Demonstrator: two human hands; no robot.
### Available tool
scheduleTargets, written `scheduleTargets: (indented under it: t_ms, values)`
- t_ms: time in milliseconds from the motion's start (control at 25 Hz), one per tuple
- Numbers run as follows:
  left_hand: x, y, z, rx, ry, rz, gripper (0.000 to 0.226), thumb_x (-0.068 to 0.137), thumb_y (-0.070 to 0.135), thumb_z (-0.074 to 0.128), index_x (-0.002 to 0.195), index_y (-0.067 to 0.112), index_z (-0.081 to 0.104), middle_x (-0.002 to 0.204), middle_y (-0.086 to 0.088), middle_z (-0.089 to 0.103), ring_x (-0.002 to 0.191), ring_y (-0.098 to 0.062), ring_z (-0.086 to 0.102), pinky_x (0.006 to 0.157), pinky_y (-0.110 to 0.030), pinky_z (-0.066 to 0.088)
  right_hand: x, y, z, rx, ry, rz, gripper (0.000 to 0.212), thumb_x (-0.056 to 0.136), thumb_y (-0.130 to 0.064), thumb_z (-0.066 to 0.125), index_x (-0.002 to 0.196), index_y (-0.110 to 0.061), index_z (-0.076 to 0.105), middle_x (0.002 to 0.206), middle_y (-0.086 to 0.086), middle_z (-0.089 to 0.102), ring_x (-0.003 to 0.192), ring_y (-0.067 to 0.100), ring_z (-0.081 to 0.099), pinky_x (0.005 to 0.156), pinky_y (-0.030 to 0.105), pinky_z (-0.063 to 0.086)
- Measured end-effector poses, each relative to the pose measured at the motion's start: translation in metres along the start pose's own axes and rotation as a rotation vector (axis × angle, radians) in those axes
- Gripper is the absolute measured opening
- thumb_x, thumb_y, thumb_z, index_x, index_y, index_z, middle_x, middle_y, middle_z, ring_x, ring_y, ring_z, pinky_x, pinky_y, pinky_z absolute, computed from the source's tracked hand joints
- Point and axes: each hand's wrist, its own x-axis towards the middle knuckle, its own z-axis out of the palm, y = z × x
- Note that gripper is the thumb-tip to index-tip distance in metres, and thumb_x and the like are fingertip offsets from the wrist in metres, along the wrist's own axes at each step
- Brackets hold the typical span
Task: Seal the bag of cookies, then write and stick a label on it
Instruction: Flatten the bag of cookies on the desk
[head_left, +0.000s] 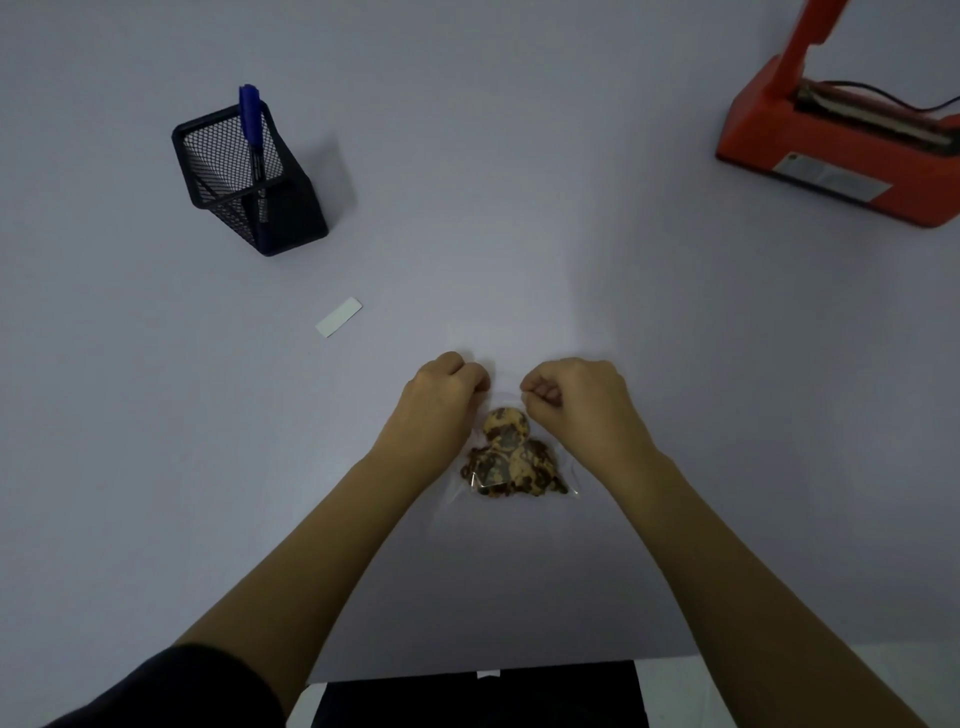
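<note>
I see the bag of cookies (506, 460) lying flat on the counter (519, 208), near its front edge. The left hand (447, 397) and right hand (579, 402) each keep a clamped grip, fingers curled, pinching the bag's clear film just beyond the cookies. 1 white label (338, 317) lies left, apart from the bag. The marker (253, 140) stands in the mesh holder (249, 208); the orange sealer (831, 150) sits far right.
</note>
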Motion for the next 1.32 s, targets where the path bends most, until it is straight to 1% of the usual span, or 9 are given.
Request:
scheduleTargets:
  t_ms: [160, 240, 360, 600, 720, 800, 880, 1040, 1320]
  values:
    - [0.002, -0.009, -0.008, 0.060, -0.020, 0.038, 0.033, 0.078, 0.012, 0.071, 0.111, 0.008, 0.064, 0.110, -0.011, 0.062, 0.096, -0.032, 0.056, 0.076, -0.042, 0.050, 0.002, 0.001, -0.003, -0.018, -0.001, -0.041, 0.024, 0.080, -0.010, 0.067, 0.104, -0.010, 0.067, 0.097, 0.005, 0.063, 0.082, 0.015, 0.058, 0.073, 0.023, 0.045]
    - [0.004, -0.016, -0.015, 0.077, -0.077, -0.042, 0.050, 0.082, 0.031, 0.067, 0.127, 0.015, 0.053, 0.130, -0.003, 0.053, 0.116, -0.025, 0.047, 0.091, -0.041, 0.041, 0.002, 0.004, -0.006, -0.043, -0.001, -0.040, 0.033, 0.079, -0.012, 0.068, 0.111, -0.008, 0.063, 0.103, 0.005, 0.060, 0.087, 0.016, 0.056, 0.074, 0.022, 0.041]
    - [0.007, -0.024, -0.021, 0.125, -0.127, -0.091, 0.065, 0.082, 0.050, 0.059, 0.138, 0.026, 0.037, 0.143, 0.007, 0.037, 0.128, -0.017, 0.031, 0.095, -0.036, 0.027, 0.001, 0.011, -0.010, -0.037, 0.020, -0.026, 0.042, 0.078, -0.014, 0.069, 0.118, -0.006, 0.058, 0.106, 0.007, 0.056, 0.081, 0.013, 0.052, 0.072, 0.021, 0.039]
    - [0.004, -0.024, -0.021, 0.109, -0.123, -0.164, 0.072, 0.079, 0.056, 0.059, 0.140, 0.029, 0.032, 0.145, 0.012, 0.031, 0.120, -0.021, 0.028, 0.087, -0.035, 0.025, -0.003, 0.023, -0.007, -0.040, 0.039, -0.028, 0.052, 0.081, -0.016, 0.067, 0.128, -0.006, 0.047, 0.115, 0.009, 0.048, 0.093, 0.016, 0.050, 0.078, 0.025, 0.041]
    - [-0.002, -0.020, -0.015, 0.072, -0.013, 0.011, 0.042, 0.082, 0.045, 0.054, 0.120, 0.026, 0.053, 0.126, 0.006, 0.053, 0.104, -0.021, 0.038, 0.077, -0.033, 0.030, -0.003, 0.024, -0.007, -0.128, 0.046, -0.169, 0.037, 0.080, -0.012, 0.065, 0.115, -0.015, 0.055, 0.109, 0.002, 0.054, 0.097, 0.021, 0.049, 0.081, 0.034, 0.041]
    - [-0.004, -0.019, -0.009, 0.081, 0.020, 0.157, 0.024, 0.083, 0.034, 0.050, 0.101, 0.024, 0.063, 0.109, 0.004, 0.062, 0.093, -0.019, 0.039, 0.068, -0.033, 0.031, -0.002, 0.025, -0.006, -0.232, 0.010, -0.239, 0.028, 0.082, -0.014, 0.058, 0.109, -0.024, 0.059, 0.105, -0.007, 0.059, 0.097, 0.017, 0.046, 0.076, 0.030, 0.030]
    - [-0.004, -0.022, -0.005, 0.076, 0.012, 0.228, 0.022, 0.085, 0.029, 0.048, 0.092, 0.025, 0.069, 0.100, 0.008, 0.066, 0.089, -0.016, 0.039, 0.064, -0.033, 0.031, -0.002, 0.026, -0.006, -0.285, -0.007, -0.278, 0.028, 0.084, -0.018, 0.050, 0.107, -0.030, 0.061, 0.103, -0.013, 0.061, 0.095, 0.013, 0.043, 0.074, 0.028, 0.023]
    - [-0.003, -0.030, -0.006, 0.067, 0.000, 0.204, 0.031, 0.088, 0.038, 0.045, 0.104, 0.029, 0.069, 0.109, 0.015, 0.067, 0.091, -0.013, 0.038, 0.070, -0.032, 0.027, -0.002, 0.031, -0.007, -0.329, -0.024, -0.273, 0.034, 0.085, -0.030, 0.040, 0.109, -0.034, 0.063, 0.110, -0.015, 0.061, 0.096, 0.011, 0.042, 0.075, 0.032, 0.026]
    - [0.007, -0.041, -0.019, 0.146, -0.118, 0.046, 0.062, 0.078, 0.067, 0.038, 0.132, 0.038, 0.045, 0.135, 0.016, 0.048, 0.106, -0.017, 0.038, 0.079, -0.032, 0.025, 0.002, 0.036, -0.013, -0.383, -0.011, -0.195, 0.048, 0.081, -0.048, 0.040, 0.123, -0.030, 0.053, 0.125, -0.012, 0.054, 0.101, 0.018, 0.049, 0.076, 0.034, 0.027]
